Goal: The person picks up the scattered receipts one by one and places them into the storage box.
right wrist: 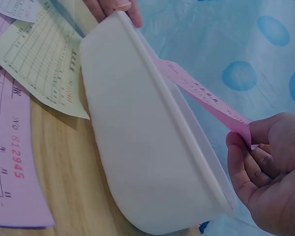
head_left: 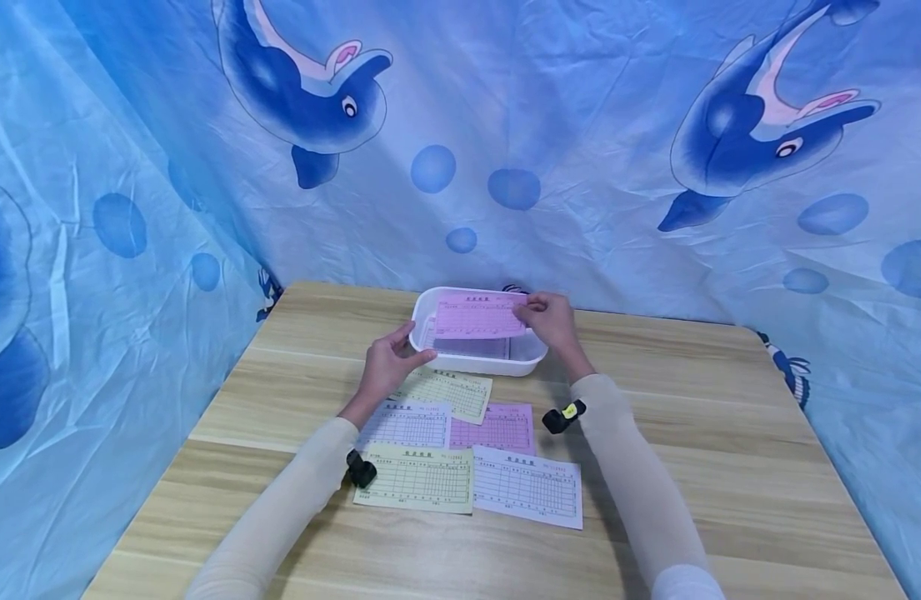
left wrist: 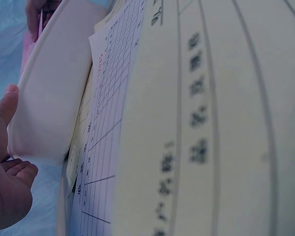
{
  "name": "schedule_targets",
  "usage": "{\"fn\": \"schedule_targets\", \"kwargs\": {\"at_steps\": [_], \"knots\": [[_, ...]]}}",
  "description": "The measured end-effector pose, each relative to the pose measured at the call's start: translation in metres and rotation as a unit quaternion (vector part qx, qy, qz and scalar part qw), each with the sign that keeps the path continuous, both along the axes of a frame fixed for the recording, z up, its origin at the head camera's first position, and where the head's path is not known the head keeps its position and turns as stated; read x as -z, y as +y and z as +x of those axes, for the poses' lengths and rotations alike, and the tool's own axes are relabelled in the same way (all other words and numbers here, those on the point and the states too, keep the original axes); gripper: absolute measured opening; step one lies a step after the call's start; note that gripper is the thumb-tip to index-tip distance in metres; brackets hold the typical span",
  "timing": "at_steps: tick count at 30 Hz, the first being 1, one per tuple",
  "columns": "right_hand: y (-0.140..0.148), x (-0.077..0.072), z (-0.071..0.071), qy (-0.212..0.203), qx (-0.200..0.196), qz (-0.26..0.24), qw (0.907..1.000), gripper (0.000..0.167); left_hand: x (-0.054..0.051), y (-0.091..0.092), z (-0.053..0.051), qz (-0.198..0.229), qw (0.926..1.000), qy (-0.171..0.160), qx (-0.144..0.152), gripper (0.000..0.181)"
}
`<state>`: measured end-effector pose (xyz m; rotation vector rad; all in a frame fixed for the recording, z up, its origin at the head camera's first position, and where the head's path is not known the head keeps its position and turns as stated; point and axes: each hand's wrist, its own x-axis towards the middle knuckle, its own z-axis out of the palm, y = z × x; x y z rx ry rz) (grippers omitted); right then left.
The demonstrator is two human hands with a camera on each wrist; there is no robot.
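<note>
A white plastic box [head_left: 483, 364] stands toward the back of the table. My left hand [head_left: 385, 364] grips its left end, the thumb at the front side and the fingers around the corner. Between thumb and fingers, my right hand [head_left: 553, 321] pinches the right edge of a pink receipt slip [head_left: 475, 318]. That slip is held over the box's opening, and in the right wrist view the pink slip [right wrist: 206, 93] slants across the rim. A paler printed sheet [head_left: 498, 347] shows inside the box below it; how many sheets lie there is hidden.
Several printed slips lie in front of the box: a yellow one [head_left: 460, 396] close to it, a white one [head_left: 407, 427], a pink one [head_left: 498, 427], another yellow one [head_left: 415, 479] and another white one [head_left: 531, 487]. A blue dolphin-print cloth [head_left: 460, 150] hangs behind the wooden table [head_left: 730, 467].
</note>
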<state>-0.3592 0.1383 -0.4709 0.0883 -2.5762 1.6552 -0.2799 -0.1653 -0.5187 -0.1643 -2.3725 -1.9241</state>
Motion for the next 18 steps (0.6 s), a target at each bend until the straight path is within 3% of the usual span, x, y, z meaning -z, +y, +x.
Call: {"fn": "schedule_targets", "kwargs": {"at_steps": [7, 18], "knots": [[-0.012, 0.004, 0.002, 0.022, -0.023, 0.027, 0.9991, 0.028, -0.001, 0.001, 0.001, -0.006, 1.0000, 0.001, -0.002, 0.084], [-0.025, 0.005, 0.005, -0.007, -0.030, 0.053, 0.9981, 0.027, -0.001, 0.002, 0.000, -0.020, 0.9998, 0.007, 0.001, 0.081]]}}
